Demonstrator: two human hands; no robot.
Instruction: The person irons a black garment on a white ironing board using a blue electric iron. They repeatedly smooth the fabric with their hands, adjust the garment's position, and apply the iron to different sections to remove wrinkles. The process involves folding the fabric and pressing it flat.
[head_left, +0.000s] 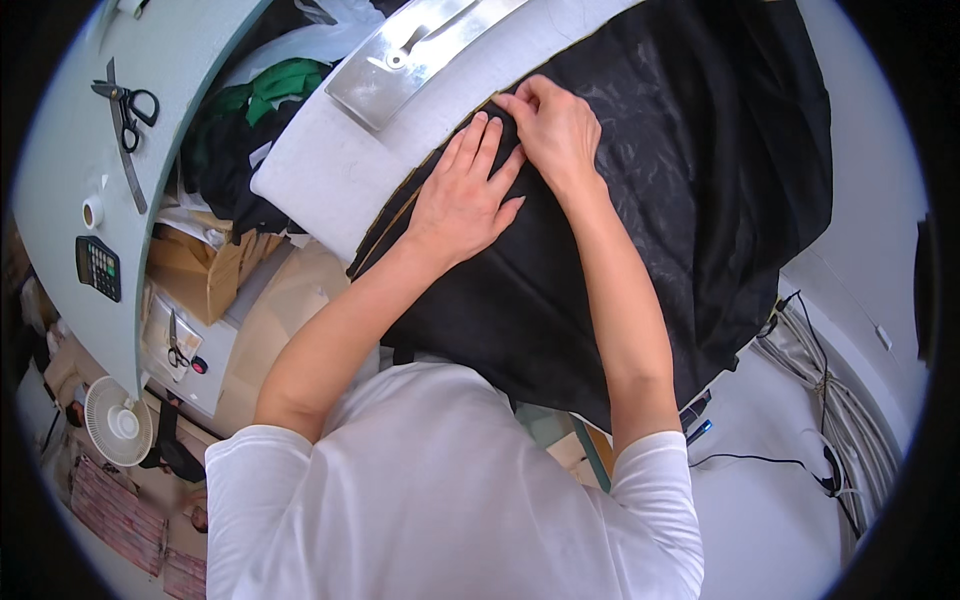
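Note:
A large sheet of black fabric (652, 172) is spread over a white padded board (322, 165) and hangs toward my body. Thin yellowish edging runs along its far border. My left hand (465, 199) lies flat on the cloth beside that border, palm down, fingers slightly apart. Just to the right, my right hand (559, 127) pinches the edge of the cloth between thumb and forefinger. Soft folds and creases cross the fabric right of my right forearm. What lies beneath the cloth is hidden.
A shiny metal plate (382, 86) sits on the board's far side. Scissors (126, 109), a metal ruler (135, 176), a tape roll (91, 213) and a calculator (98, 268) lie on the left table. Nearby are a cardboard box (217, 274) and a fan (120, 421); bundled cables (825, 390) run at right.

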